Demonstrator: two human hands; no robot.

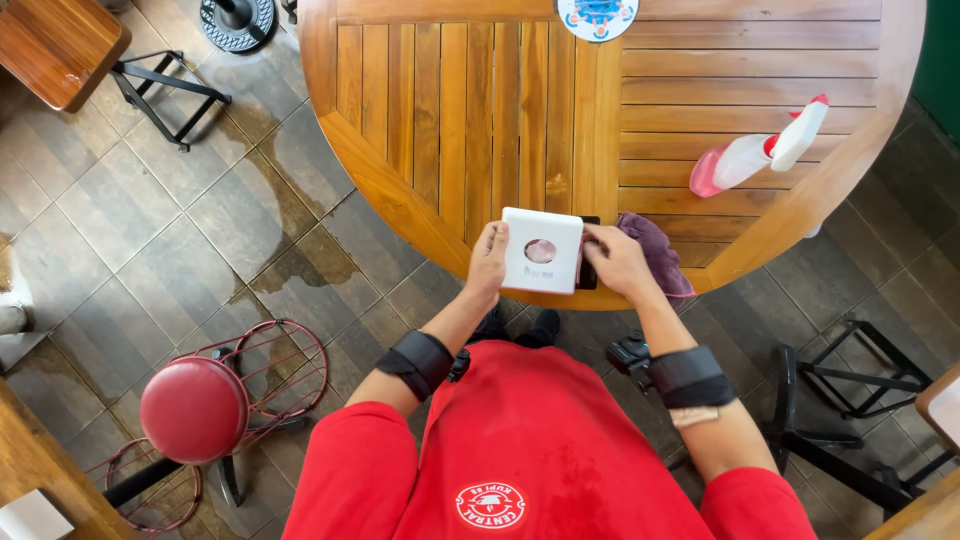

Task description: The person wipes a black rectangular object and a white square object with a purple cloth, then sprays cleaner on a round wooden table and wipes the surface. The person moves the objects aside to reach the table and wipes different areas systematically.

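Observation:
A white square box (541, 250) with a round opening in its top sits at the near edge of the round wooden table (460, 130). My left hand (488, 262) grips its left side and my right hand (617, 262) grips its right side. A small black object, mostly hidden, lies under the box's right edge. A purple cloth (658, 252) lies on the table just right of my right hand, touching it.
A spray bottle (760, 150) with pink liquid lies on its side at the table's right. A round coaster (597, 17) is at the far edge. A red stool (194, 408) stands lower left; black chair frames (850, 400) stand right. The tiled floor (270, 240) shows wet patches.

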